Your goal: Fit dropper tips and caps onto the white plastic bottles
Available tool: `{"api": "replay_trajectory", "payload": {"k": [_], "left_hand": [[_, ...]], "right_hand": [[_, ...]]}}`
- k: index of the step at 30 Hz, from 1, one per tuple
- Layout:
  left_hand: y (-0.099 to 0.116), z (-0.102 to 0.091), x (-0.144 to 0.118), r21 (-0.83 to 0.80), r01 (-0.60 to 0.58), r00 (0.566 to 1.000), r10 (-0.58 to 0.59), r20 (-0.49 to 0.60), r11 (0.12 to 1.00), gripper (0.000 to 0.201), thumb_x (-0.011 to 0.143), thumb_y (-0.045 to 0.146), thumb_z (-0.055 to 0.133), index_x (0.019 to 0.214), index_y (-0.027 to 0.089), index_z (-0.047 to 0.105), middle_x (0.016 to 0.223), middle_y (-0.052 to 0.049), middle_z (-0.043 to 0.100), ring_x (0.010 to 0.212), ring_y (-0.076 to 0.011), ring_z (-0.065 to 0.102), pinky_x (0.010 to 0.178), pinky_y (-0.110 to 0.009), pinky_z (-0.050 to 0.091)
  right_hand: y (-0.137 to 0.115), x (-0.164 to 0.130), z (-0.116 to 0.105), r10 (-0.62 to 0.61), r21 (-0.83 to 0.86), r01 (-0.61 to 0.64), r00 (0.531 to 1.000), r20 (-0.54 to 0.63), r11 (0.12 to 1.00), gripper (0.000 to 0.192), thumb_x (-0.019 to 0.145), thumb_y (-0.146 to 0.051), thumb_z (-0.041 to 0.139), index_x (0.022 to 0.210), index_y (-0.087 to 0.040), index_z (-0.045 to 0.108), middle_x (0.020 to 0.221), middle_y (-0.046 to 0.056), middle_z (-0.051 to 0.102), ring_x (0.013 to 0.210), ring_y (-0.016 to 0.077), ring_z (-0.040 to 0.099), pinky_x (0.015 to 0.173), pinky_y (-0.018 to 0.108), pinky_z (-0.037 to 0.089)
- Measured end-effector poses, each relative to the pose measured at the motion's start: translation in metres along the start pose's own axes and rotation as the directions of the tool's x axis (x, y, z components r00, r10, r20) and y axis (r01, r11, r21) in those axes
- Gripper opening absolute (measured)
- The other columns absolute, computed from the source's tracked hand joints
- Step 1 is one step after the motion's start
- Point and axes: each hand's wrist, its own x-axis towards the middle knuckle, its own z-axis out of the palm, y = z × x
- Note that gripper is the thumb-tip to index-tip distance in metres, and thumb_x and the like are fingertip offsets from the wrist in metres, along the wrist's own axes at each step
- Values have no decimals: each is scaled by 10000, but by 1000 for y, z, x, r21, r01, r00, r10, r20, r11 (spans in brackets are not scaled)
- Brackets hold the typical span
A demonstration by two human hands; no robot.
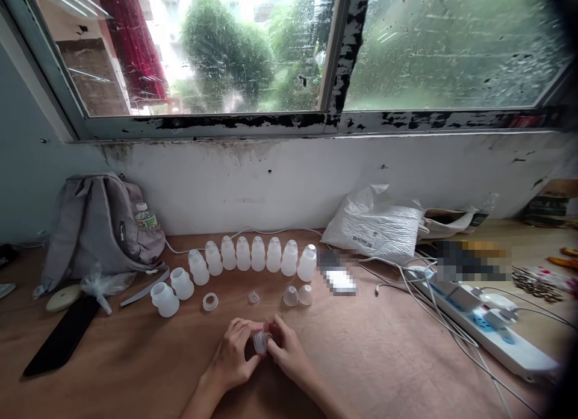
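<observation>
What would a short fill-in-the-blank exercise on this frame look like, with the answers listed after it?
1. The gray backpack has a ____ in its side pocket.
2. The small ridged piece is held by the left hand and the ____.
3. The plugs at the right sit in a white ____.

Missing words: bottle; right hand; power strip.

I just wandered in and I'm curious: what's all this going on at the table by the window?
A person's left hand and right hand hold a small clear ribbed piece between them. Beyond them, translucent white bottles stand in a curved row on the table. Between row and hands sit a ring, a small pale part and two domed caps. Exactly how the piece is being worked is too small to tell.
</observation>
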Motion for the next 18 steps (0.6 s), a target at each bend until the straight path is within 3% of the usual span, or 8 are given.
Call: {"api": "replay_trajectory", "payload": {"k": [3,5,7,11,13,18], "left_hand": [[-12,-2,-2,108,15,1000,-12,-26,994,401,706,173,550,1100,196,481,1074,-77,585,1039,-228,494,962,-464,317],[-24,-2,-2,204,54,996,-37,-85,977,387,730,204,537,1114,204,487,1130,-86,564,1093,-240,461,983,-491,270],[-35,-2,0,315,167,973,-106,-203,934,350,754,248,527,1102,224,512,1188,-91,531,1130,-258,430,992,-529,212],[-55,-2,8,435,473,856,-282,-434,766,331,766,326,531,1090,259,550,1223,-99,502,1150,-293,399,977,-605,88],[-60,-2,12,456,532,828,-324,-458,714,329,767,337,531,1086,261,560,1230,-99,495,1168,-294,378,974,-611,65],[-65,-1,14,485,576,810,-380,-447,658,313,783,362,502,1055,228,582,1251,-116,472,1199,-291,331,972,-607,62]], "right_hand": [[6,3,-5,82,111,-84,996,26,990,81,690,-173,447,749,-203,401,553,-81,434,338,43,308,313,161,226],[10,6,-9,94,97,-89,994,-51,991,114,734,-251,476,813,-203,409,573,-73,446,347,51,333,309,164,233],[12,9,-12,50,-13,-53,985,-168,998,168,747,-293,517,854,-198,427,610,-52,461,422,75,406,356,174,303],[13,20,-11,-82,-299,7,967,-242,954,127,773,-269,505,870,-187,507,684,-12,467,520,106,466,496,225,421],[15,27,-8,-158,-399,47,955,-250,916,156,792,-245,468,919,-187,537,773,15,472,512,98,475,533,247,450],[24,43,0,-278,-563,79,920,-277,822,245,816,-208,407,1020,-201,543,1000,77,474,558,100,536,566,265,485]]}}
